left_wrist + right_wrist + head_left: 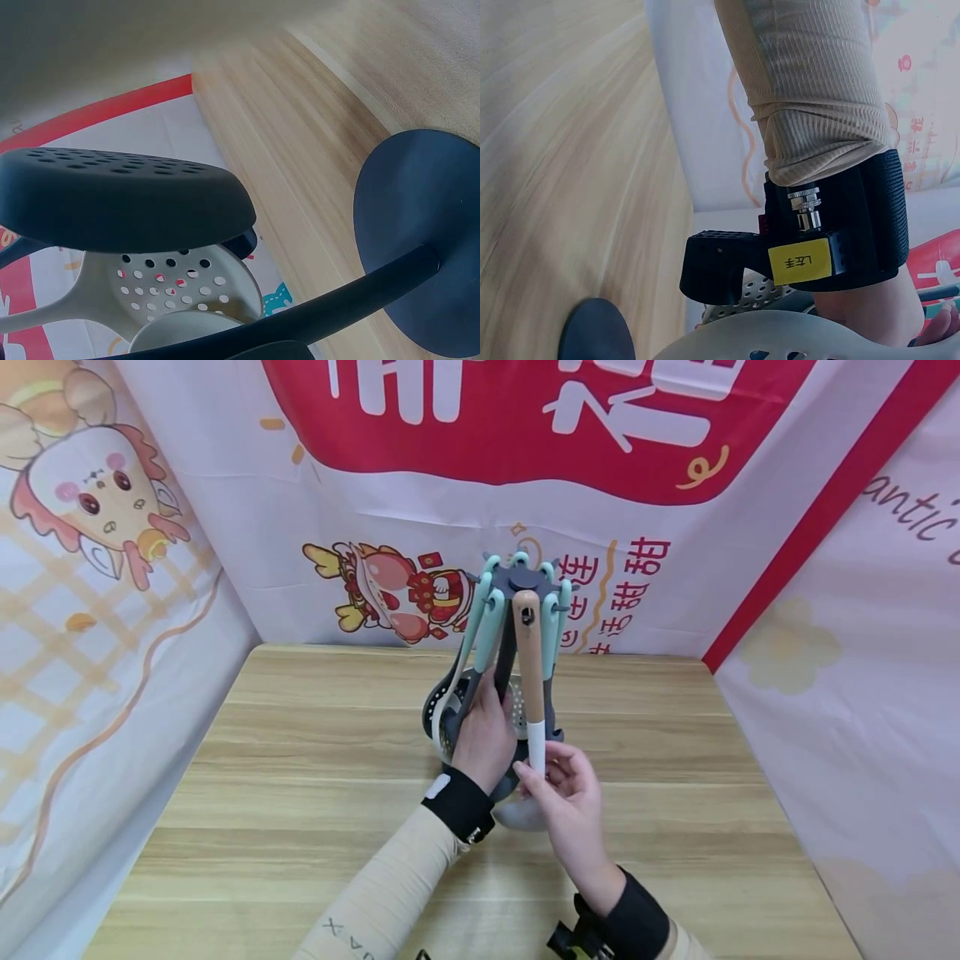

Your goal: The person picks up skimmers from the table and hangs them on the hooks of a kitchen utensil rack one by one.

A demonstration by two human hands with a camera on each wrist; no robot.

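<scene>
A dark utensil stand [522,578] holds several utensils with mint-green handles [490,625] and dark lower parts. My left hand [486,737] reaches in among them and grips the stand near its dark pole [337,306]; its fingertips are partly hidden. On the near side hangs a utensil with a wooden handle [529,652] and a white shaft. My right hand [568,789] pinches that shaft low down, between thumb and fingers. Below it shows a pale head [521,815]; in the right wrist view a pale slotted head [772,334] has holes.
The stand's round dark base [420,240] rests on the wooden table [322,827]. A dark perforated utensil head [124,202] and a pale skimmer [176,289] hang around the pole. Printed cloth [465,510] closes off the back and sides.
</scene>
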